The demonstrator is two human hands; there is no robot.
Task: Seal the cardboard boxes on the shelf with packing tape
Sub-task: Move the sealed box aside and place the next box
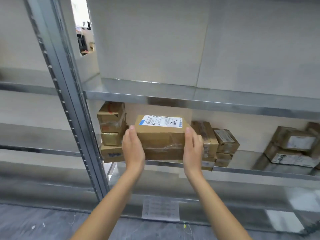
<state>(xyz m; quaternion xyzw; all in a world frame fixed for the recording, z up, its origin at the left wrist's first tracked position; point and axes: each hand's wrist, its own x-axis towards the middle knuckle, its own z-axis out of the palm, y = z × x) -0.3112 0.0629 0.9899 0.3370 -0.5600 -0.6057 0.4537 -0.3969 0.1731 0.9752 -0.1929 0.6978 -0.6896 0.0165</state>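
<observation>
Head cam: box (161,135) btwn hands, stacked boxes (112,129) both sides.

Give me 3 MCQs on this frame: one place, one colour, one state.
1. Where is the labelled box?
A. on the floor
B. between both hands at the shelf front
C. on the top shelf

2. What colour is the label?
A. white with blue marks
B. red
C. black

3. How does the left hand meet the box?
A. straight fingers flat against its side
B. clenched, apart from it
C. pinching tape

Key: B, a palm on each end; A, white sheet, blue patches; A, fingers extended; the right hand mirrors it.
</observation>
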